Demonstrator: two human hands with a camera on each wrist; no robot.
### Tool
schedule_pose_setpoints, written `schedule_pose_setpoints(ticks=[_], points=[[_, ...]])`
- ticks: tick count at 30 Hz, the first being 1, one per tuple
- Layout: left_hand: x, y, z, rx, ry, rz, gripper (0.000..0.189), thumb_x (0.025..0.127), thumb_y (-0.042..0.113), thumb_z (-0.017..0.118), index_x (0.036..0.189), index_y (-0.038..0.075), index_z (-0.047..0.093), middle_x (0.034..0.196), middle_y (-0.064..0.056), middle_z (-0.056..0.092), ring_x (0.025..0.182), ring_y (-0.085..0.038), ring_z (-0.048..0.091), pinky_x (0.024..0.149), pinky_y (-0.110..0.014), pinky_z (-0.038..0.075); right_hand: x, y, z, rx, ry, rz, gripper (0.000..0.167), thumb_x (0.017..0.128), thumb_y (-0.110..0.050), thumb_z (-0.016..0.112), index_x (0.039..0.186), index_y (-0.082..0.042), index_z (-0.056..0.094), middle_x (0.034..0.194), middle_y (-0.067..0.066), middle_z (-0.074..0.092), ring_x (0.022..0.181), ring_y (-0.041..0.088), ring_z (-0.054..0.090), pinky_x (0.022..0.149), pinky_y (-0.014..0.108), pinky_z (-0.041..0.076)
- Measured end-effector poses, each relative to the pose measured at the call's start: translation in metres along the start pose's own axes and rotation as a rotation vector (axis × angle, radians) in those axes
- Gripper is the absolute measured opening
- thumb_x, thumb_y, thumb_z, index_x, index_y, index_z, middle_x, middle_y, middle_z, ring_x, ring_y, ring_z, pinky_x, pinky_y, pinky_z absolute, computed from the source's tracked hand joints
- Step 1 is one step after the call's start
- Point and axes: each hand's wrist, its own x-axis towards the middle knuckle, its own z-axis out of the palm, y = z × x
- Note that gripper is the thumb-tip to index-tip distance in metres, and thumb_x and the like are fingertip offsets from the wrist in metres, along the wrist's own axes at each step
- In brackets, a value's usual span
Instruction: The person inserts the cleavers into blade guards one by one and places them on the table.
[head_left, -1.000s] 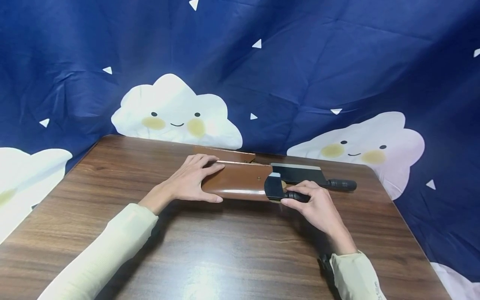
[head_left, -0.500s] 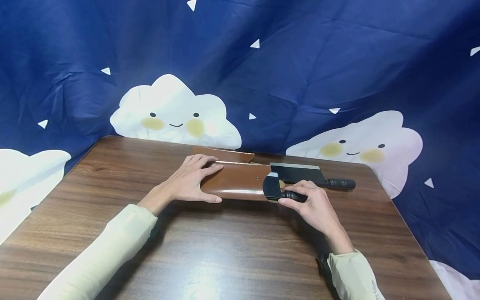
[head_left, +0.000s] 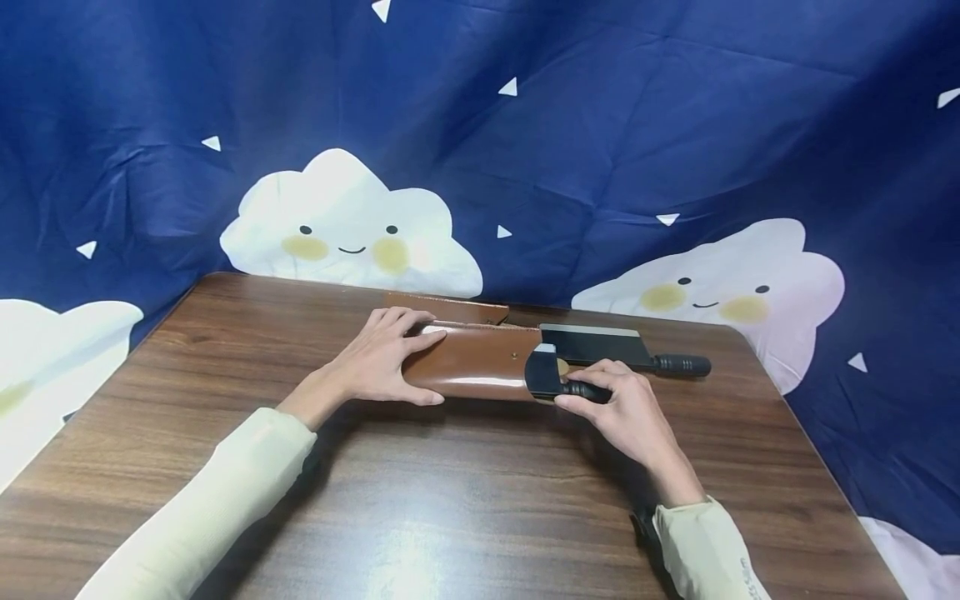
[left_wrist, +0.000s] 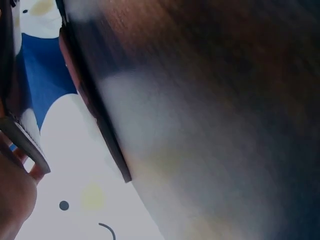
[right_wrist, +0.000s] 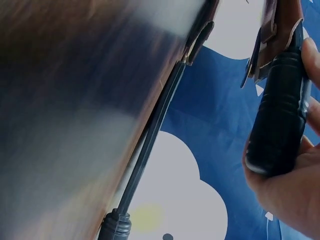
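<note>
A brown leather knife sheath [head_left: 472, 358] is held up over the table, with a cleaver [head_left: 546, 375] slid into it. Only a strip of dark blade and the black ridged handle [right_wrist: 280, 110] show at its right end. My left hand [head_left: 382, 358] grips the sheath's left end, thumb along the front and fingers over the top edge. At the other end my right hand [head_left: 626, 408] pinches the handle between thumb and fingers. Behind lies a second cleaver [head_left: 596, 346], its black handle [head_left: 681, 367] pointing right. Its bare blade is partly covered by the held sheath.
Another brown sheath [head_left: 450, 308] lies at the back of the wooden table [head_left: 480, 500], partly hidden behind the held one. A blue curtain [head_left: 562, 150] with white clouds hangs right behind the table's far edge.
</note>
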Motion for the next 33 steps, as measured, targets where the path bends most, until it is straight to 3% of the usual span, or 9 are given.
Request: schedule_pose_setpoints(ticks=[5, 14, 20, 33], points=[[0.0014, -0.0006, -0.0009, 0.015, 0.035, 0.012, 0.097, 0.070, 0.082, 0.066, 0.142, 0.016, 0.062, 0.139, -0.012, 0.050, 0.124, -0.031, 0.042, 0.102, -0.054, 0.029, 0.0007, -0.0018, -0.0007, 0.001, 0.009, 0.003, 0.032, 0.082, -0.029, 0.087, 0.106, -0.008, 0.080, 0.095, -0.002, 0.071, 0.095, 0.019, 0.064, 0.077, 0.037, 0.048], [0.0039, 0.0042, 0.0001, -0.066, 0.014, 0.000, 0.095, 0.071, 0.078, 0.069, 0.142, 0.015, 0.062, 0.140, -0.011, 0.051, 0.124, -0.029, 0.043, 0.102, -0.049, 0.030, 0.0009, -0.0044, 0.0027, -0.022, 0.034, -0.062, 0.035, 0.079, -0.028, 0.089, 0.104, -0.006, 0.080, 0.094, -0.003, 0.070, 0.092, 0.016, 0.059, 0.073, 0.034, 0.048], [0.0082, 0.0072, 0.0014, -0.048, 0.047, 0.016, 0.096, 0.070, 0.080, 0.069, 0.141, 0.015, 0.063, 0.138, -0.011, 0.051, 0.122, -0.029, 0.044, 0.100, -0.049, 0.030, 0.0000, -0.0036, 0.0054, -0.026, 0.058, -0.067, 0.035, 0.077, -0.027, 0.090, 0.103, -0.006, 0.080, 0.094, -0.003, 0.070, 0.090, 0.015, 0.059, 0.072, 0.034, 0.048], [0.0091, 0.0077, 0.0025, -0.033, 0.035, -0.001, 0.095, 0.070, 0.080, 0.068, 0.141, 0.017, 0.063, 0.140, -0.012, 0.050, 0.124, -0.031, 0.042, 0.103, -0.050, 0.028, -0.0011, -0.0041, 0.0085, -0.036, 0.076, -0.092, 0.038, 0.074, -0.027, 0.092, 0.104, -0.006, 0.081, 0.093, -0.004, 0.069, 0.090, 0.014, 0.059, 0.073, 0.035, 0.048]])
